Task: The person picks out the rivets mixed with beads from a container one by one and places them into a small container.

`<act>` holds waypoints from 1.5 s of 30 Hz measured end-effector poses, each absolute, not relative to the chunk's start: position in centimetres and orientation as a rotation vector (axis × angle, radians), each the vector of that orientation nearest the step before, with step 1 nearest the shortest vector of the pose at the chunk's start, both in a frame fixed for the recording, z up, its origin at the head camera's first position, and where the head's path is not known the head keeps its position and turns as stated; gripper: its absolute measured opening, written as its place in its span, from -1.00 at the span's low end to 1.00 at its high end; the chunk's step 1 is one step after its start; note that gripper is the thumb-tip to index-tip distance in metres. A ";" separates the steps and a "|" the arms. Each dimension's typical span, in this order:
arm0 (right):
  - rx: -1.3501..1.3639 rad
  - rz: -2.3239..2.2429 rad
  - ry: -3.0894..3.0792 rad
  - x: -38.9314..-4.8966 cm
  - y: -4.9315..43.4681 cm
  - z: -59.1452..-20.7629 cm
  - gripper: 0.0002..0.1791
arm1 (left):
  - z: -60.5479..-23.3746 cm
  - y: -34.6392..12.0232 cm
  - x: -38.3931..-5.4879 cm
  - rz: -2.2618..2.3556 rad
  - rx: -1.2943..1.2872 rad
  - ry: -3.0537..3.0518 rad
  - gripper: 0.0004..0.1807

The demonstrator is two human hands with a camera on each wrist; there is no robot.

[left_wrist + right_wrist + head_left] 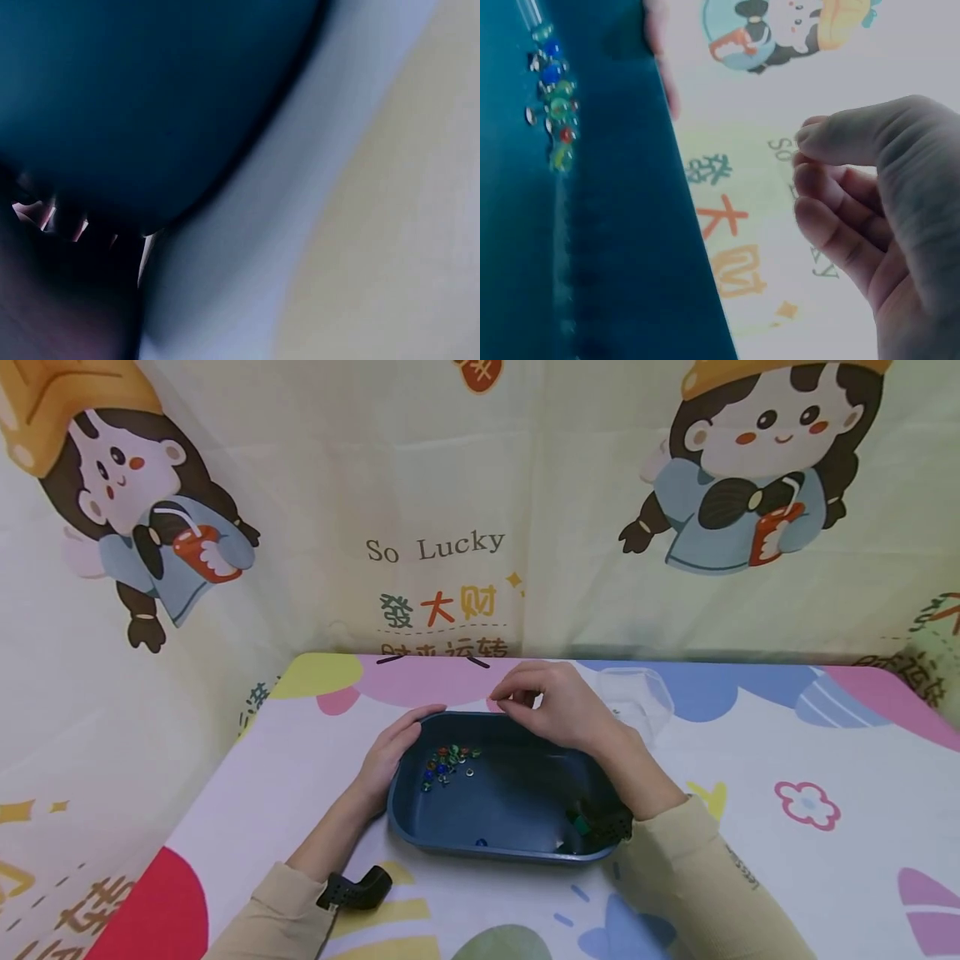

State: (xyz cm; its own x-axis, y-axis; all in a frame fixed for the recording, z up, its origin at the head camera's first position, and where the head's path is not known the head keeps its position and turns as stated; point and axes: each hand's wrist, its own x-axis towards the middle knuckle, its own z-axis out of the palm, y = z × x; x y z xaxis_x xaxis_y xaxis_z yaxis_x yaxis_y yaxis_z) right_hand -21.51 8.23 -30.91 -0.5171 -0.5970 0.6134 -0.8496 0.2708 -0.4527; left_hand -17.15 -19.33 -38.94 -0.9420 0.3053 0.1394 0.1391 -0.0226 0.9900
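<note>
A dark blue rectangular tray (517, 802) stands in front of me. My left hand (387, 760) rests along its left outer wall with the fingers fairly straight. Colourful glass marbles (450, 756) lie clustered with small shiny metal pieces in the tray's far left part. A metal ring (469, 772) sits beside them, and one blue marble (482, 842) is near the front wall. My right hand (558, 706) hovers at the far rim. Its thumb and index fingertips meet and the other fingers (832, 225) curl; nothing shows between them. The left wrist view is dark and blurred.
A clear plastic container (652, 697) stands behind the tray on the right, partly behind my right hand. The table has a colourful patterned cloth (750, 760). A printed curtain (570, 527) hangs at the table's back edge. Black wrist cameras (360, 889) sit on both forearms.
</note>
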 end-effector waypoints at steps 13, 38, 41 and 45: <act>1.073 1.122 -2.404 -21.4 11.3 -29.5 -0.88 | -38.8 -19.3 -17.0 2.106 0.459 2.110 -0.48; 0.682 1.163 -2.649 -22.9 17.2 -29.9 -0.88 | -39.0 -19.2 -17.1 2.105 0.453 2.110 -0.48; 0.654 1.148 -2.686 -23.1 17.7 -29.9 -0.88 | -39.0 -19.2 -17.2 2.108 0.451 2.109 -0.48; 0.624 1.128 -2.752 -23.4 18.4 -30.1 -0.86 | -39.0 -19.3 -17.2 2.108 0.446 2.110 -0.48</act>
State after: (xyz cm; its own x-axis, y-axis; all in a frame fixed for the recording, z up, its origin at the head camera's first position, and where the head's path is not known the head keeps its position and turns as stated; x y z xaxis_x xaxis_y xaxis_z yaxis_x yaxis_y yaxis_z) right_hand -23.43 18.44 -30.06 -0.9108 -0.3326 0.2447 -0.4087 0.6413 -0.6494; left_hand -17.20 -19.31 -38.95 -0.9486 0.2938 0.1179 0.1180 -0.0172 0.9929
